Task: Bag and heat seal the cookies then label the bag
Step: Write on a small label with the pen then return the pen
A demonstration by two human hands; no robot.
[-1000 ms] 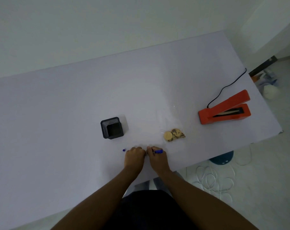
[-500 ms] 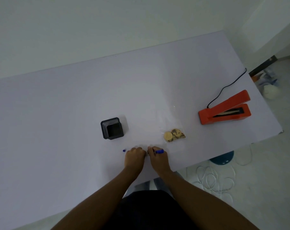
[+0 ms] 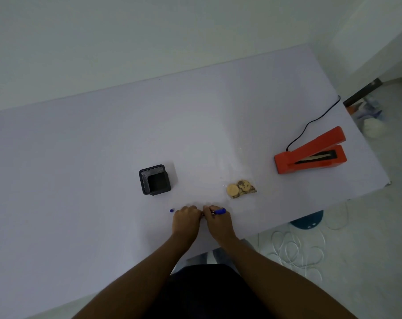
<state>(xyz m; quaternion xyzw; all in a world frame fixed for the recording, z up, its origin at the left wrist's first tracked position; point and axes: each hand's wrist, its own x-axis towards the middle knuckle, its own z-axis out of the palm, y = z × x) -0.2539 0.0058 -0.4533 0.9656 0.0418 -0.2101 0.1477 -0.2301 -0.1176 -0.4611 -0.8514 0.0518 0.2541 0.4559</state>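
A clear bag of cookies lies flat on the white table, right of centre. Near the front edge, my right hand grips a blue marker with its tip pointing left toward my left hand. My left hand rests knuckles-up on the table right beside it, fingers curled under; whatever lies beneath them is hidden. A small blue marker cap lies just left of my left hand.
An orange heat sealer stands with its jaw raised at the right, its black cord running to the table's far right edge. A black mesh pen holder stands behind my hands. The table's right edge is close to the sealer.
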